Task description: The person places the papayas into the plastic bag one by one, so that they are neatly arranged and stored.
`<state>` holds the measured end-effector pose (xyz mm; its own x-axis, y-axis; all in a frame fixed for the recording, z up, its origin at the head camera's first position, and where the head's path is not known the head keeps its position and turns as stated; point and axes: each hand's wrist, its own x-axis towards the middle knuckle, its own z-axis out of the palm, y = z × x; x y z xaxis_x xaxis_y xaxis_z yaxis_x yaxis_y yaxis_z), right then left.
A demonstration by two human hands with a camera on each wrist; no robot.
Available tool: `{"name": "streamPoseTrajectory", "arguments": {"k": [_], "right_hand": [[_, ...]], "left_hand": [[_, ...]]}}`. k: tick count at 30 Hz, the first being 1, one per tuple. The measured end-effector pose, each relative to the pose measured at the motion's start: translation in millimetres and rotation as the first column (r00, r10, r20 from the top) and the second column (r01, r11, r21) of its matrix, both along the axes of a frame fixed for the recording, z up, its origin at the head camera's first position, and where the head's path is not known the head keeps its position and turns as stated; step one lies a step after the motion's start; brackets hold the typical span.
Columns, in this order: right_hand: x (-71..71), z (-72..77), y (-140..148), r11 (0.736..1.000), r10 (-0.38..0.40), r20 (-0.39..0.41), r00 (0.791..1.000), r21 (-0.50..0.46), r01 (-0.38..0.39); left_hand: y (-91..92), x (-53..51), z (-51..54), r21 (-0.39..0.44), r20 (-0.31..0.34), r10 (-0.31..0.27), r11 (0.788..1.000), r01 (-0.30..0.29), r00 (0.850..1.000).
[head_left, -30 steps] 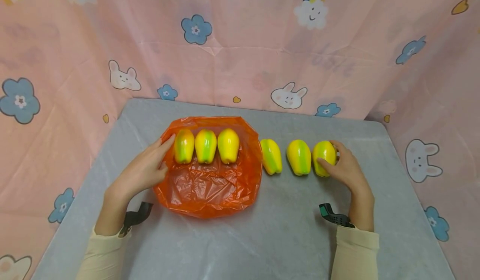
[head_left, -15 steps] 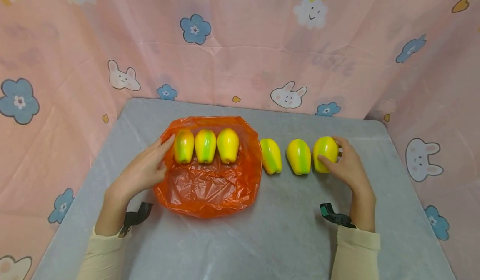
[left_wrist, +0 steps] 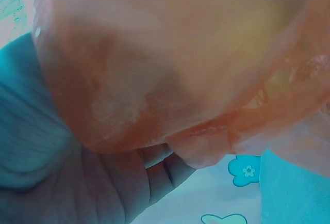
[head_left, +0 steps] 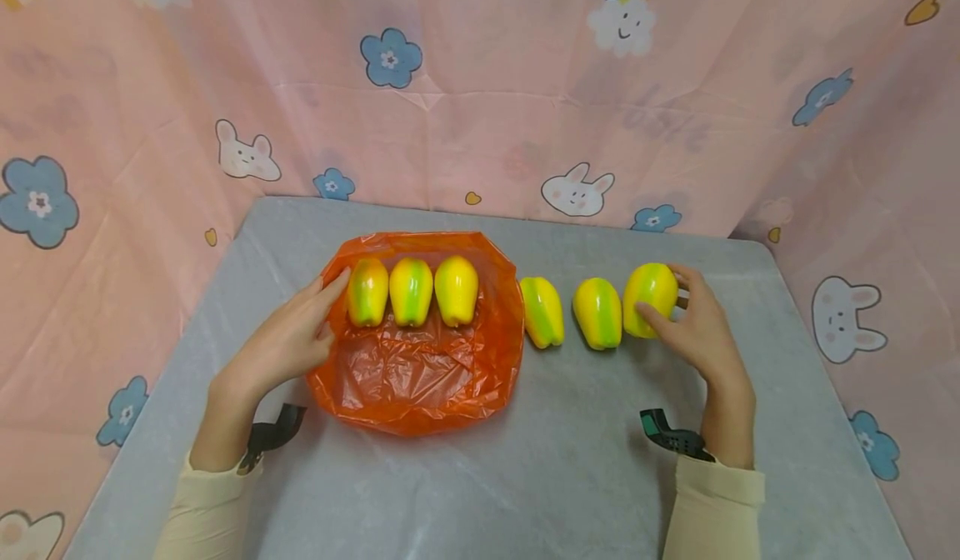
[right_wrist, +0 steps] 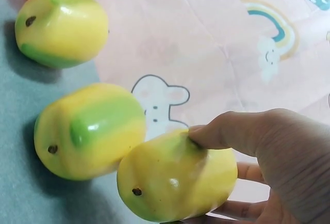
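My right hand grips a yellow-green papaya between thumb and fingers. In the right wrist view the thumb lies across the top of this papaya, which overlaps the middle papaya. On the left, my left hand rests against the left rim of an orange plastic bag, its fingers extended along the edge. Three papayas sit side by side in the bag. The left wrist view shows the bag's wall covering much of that hand.
Two more papayas stand on the grey table: one papaya against the bag's right side, the other papaya beside the held one. A pink patterned curtain hangs behind the table and along its sides.
My right hand has raised the held papaya and moved slightly toward the back of the table. The left hand, the bag and the other papayas stay in place.
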<state>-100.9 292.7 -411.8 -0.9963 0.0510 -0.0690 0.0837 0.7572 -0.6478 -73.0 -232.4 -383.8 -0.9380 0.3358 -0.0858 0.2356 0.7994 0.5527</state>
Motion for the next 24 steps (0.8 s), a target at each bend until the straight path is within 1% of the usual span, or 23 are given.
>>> {"name": "streamPoseTrajectory", "arguments": {"k": [11,18,24], "right_hand": [[4.8,9.8,-11,0.998,0.049,-0.089,0.995,-0.035,-0.052],[6.1,13.4,-18,0.994,0.064,-0.105,0.992,-0.080,-0.072],[4.8,14.7,-22,0.991,0.074,-0.147,0.986,-0.100,-0.089]], "left_hand": [[-0.7,1.3,0.3,-0.008,-0.004,-0.006,1.000,0.006,1.000],[-0.8,1.4,-0.1,-0.008,-0.003,-0.008,1.000,0.008,1.000],[0.1,1.0,0.0,0.003,0.005,0.001,1.000,-0.001,1.000]]}}
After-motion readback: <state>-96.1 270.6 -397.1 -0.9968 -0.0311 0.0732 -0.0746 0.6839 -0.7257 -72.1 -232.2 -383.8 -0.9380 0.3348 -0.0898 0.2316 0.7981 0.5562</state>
